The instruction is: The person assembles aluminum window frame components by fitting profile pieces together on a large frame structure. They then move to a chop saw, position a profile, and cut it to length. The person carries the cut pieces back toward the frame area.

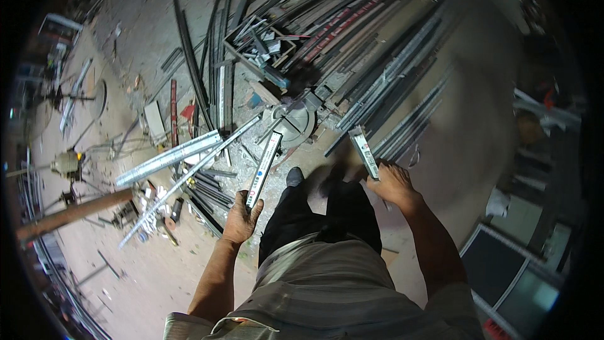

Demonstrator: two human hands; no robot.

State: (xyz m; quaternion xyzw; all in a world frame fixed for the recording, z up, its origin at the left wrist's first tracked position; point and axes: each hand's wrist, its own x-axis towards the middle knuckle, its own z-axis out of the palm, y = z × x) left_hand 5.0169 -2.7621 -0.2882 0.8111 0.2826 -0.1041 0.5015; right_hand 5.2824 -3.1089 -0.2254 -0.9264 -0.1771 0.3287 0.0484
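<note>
Metal strips | left hand (241, 214) grips one strip (263, 169) | right hand (393, 184) grips another (364, 152), arms forward

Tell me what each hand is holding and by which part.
The left hand grips a short pale metal section by its near, lower end. The right hand grips a second short metal section, also at its near end; both pieces point away from the person.
</note>
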